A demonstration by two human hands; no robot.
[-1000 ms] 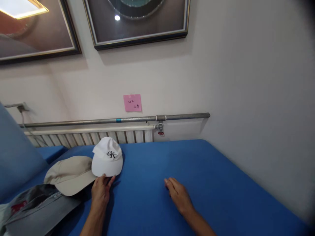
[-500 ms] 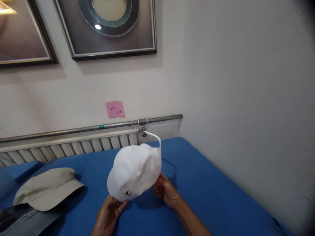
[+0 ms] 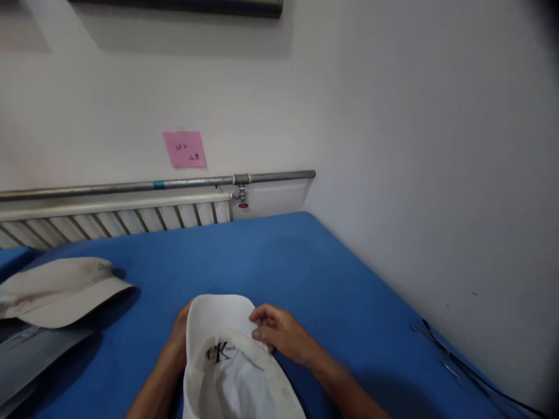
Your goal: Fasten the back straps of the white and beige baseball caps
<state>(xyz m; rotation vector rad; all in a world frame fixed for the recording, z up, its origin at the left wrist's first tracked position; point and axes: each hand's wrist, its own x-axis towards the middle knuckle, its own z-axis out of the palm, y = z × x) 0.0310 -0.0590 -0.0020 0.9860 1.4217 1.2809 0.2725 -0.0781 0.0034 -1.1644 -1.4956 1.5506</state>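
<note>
The white cotton baseball cap (image 3: 231, 361) shows a black "CK" logo. The right hand (image 3: 279, 334) has its fingers (image 3: 262, 317) closed on the brim edge; the left hand (image 3: 177, 340) grips the other side, its fingers hidden behind the cap.

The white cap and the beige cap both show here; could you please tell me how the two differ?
The white cap carries a black logo on its front; the beige cap shows none. The white cap is held between the left hand and the right hand, brim pointing away from the person; the beige cap lies untouched at the left, partly on a grey garment. Both are brimmed caps over the blue surface.
</note>
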